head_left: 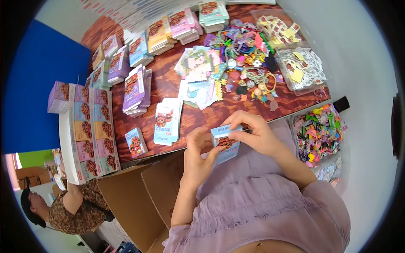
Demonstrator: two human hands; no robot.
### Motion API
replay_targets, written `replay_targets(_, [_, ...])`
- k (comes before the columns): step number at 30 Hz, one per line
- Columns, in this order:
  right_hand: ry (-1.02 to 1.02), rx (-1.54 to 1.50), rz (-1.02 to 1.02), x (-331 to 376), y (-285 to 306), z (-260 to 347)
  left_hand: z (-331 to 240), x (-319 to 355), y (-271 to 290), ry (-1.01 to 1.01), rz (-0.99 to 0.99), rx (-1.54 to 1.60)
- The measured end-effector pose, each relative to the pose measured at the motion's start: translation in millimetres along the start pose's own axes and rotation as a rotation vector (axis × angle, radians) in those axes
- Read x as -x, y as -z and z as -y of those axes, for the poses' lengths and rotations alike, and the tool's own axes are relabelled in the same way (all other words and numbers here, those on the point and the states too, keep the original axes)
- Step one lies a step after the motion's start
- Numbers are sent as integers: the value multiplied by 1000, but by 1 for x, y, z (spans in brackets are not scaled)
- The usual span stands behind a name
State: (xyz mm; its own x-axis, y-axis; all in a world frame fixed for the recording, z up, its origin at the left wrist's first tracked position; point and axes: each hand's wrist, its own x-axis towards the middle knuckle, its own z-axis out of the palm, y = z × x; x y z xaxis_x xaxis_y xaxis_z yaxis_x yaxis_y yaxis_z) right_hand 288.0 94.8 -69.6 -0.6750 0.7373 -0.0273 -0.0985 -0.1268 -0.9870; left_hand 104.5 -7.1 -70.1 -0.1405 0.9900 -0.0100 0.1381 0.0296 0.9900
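In front of my lap I hold a small light-blue cardboard box point(227, 157) with a cartoon picture on its front. My left hand point(199, 155) grips its left side, thumb across the front. The fingers of my right hand point(255, 131) pinch the upper right part, at the flap end. Whether anything is inside the box cannot be seen. On the table just beyond lie flat light-blue cartons point(167, 122), and a similar blue box point(136, 142) sits near the table's front edge.
Stacks of coloured cartons point(134, 90) line the table's left and back. Centre: paper cards point(198, 63), and a heap of trinkets point(244, 46). Right: bags of packets point(301, 69) and a tub of trinkets point(320, 135). A large open cardboard box point(130, 202) stands below; a person point(71, 206) is at left.
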Motion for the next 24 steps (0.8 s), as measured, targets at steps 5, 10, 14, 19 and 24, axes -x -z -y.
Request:
replay_targets(5, [-135,-263,0,-15,7,-17,-5,-4,2,82,29,-75])
replay_targets(10, [-248,-212,4,-16,22,-14,2,-4,-2,71,82,-104])
replay_targets(14, [-66,-33,-6,-16,16,-15,0,-5,3,84,73,-45])
replay_targets(19, [226,356,27,-9,13,-9,-1,-6,8,91,15,32])
replay_targets(24, [369,593,39,0,10,-13,-5,-8,14,-13,105,-278])
